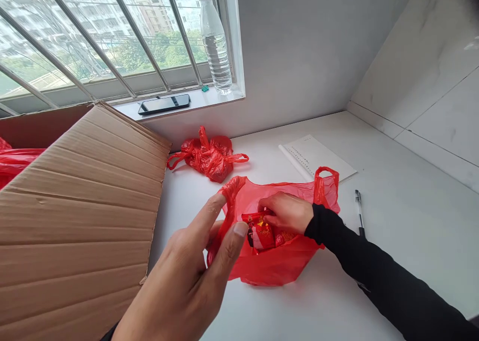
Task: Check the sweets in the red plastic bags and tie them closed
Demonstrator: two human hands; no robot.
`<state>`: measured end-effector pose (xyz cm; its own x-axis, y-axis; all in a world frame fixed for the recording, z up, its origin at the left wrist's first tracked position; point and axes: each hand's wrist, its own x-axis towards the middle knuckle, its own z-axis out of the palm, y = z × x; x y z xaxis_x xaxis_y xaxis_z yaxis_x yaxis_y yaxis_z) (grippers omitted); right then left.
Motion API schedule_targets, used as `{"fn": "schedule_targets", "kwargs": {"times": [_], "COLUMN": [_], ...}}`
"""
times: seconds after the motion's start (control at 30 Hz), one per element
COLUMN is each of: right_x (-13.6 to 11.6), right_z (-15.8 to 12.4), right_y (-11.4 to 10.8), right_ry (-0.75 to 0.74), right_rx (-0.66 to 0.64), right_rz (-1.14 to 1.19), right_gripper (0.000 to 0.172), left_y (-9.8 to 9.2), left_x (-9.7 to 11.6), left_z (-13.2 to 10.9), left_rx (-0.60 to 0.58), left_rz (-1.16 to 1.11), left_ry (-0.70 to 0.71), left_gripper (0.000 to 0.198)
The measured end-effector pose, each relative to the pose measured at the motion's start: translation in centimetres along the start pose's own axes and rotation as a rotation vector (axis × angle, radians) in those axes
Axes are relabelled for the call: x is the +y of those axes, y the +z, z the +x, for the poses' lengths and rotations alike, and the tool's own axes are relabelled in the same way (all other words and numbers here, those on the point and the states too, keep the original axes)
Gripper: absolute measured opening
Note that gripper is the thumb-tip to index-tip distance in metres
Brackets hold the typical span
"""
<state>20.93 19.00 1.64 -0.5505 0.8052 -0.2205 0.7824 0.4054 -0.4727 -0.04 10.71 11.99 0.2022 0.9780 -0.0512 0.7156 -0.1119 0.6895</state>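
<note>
A red plastic bag (271, 271) lies spread on the white tabletop with its mouth gaping toward me. My left hand (198, 261) is closed on the bag's left handle, thumb and fingers around the thin plastic. Inside the mouth, my right hand (288, 212) has its fingers on a red printed snack packet (262, 235). More red wrapping shows beside that packet, partly covered by my hand and the bag. The right handle (326, 181) of the bag stands up loose behind my right wrist.
A knotted red bag (209, 154) sits by the wall. An open cardboard box (86, 196) stands at left. Notebook (318, 156) and pen (359, 211) lie at right. On the sill are a phone (164, 104) and a water bottle (216, 46).
</note>
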Motion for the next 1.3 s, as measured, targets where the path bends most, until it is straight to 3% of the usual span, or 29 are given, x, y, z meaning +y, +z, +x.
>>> {"fn": "schedule_targets", "kwargs": {"times": [0.33,0.5,0.57,0.8,1.03,1.3], "right_x": [-0.1,-0.4,-0.7,-3.0,-4.3,-4.2], "right_z": [-0.1,-0.6,-1.1,-2.0,-1.2,-1.8], "right_y": [0.2,-0.3,-0.7,0.0,2.1,0.8], "right_ry": [-0.001,0.020,0.018,-0.163,-0.198,-0.243], "right_rx": [-0.008,0.051,0.054,-0.289,-0.306,-0.332], "right_rz": [-0.105,-0.082,-0.094,-0.174,-0.237,-0.229], "right_gripper": [0.020,0.031,0.025,0.014,0.017,0.020], "left_y": [0.1,0.2,0.2,0.1,0.1,0.3], "left_x": [-0.4,-0.7,-0.5,0.0,-0.8,-0.6], "left_z": [-0.4,-0.5,-0.4,0.1,0.3,0.5], "left_rx": [0.057,0.049,0.054,0.034,0.010,0.024], "left_rz": [0.075,0.066,0.045,0.018,0.010,-0.013], "left_ry": [0.017,0.011,0.022,0.045,-0.035,-0.057], "left_gripper": [0.048,0.052,0.052,0.052,0.055,0.057]}}
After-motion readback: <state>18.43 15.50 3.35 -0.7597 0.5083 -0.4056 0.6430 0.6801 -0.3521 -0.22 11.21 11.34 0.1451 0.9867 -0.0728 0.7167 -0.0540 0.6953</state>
